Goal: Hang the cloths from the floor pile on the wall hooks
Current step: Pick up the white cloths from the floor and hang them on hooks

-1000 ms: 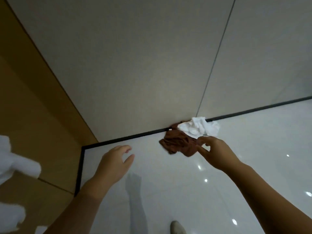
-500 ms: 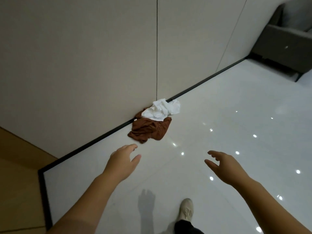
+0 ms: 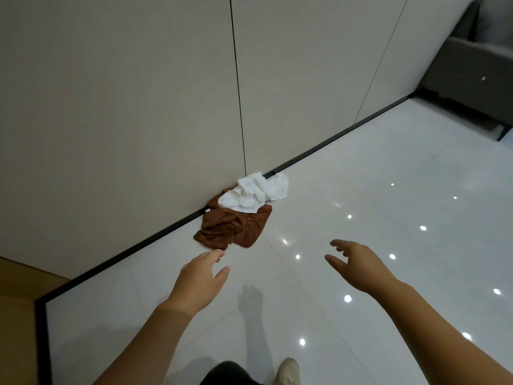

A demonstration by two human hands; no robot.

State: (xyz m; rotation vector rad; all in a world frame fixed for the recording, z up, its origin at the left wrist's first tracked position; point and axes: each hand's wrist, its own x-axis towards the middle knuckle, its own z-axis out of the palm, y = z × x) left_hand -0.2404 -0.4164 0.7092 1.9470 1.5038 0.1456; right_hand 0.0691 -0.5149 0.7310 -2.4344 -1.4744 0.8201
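Both hands empty, fingers spread loose: left hand (image 3: 200, 282), right hand (image 3: 358, 266). White cloth (image 3: 256, 191) lies atop brown cloth (image 3: 234, 227) on floor against wall. One cloth should be pinched by an edge, lifted clear.

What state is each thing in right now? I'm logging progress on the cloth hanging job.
white cloth: crumpled on the floor by the wall, lying partly on the brown cloth, not hung.
brown cloth: crumpled on the floor, not hung.
left hand: open, empty, reaching toward the pile.
right hand: open, empty, fingers spread.
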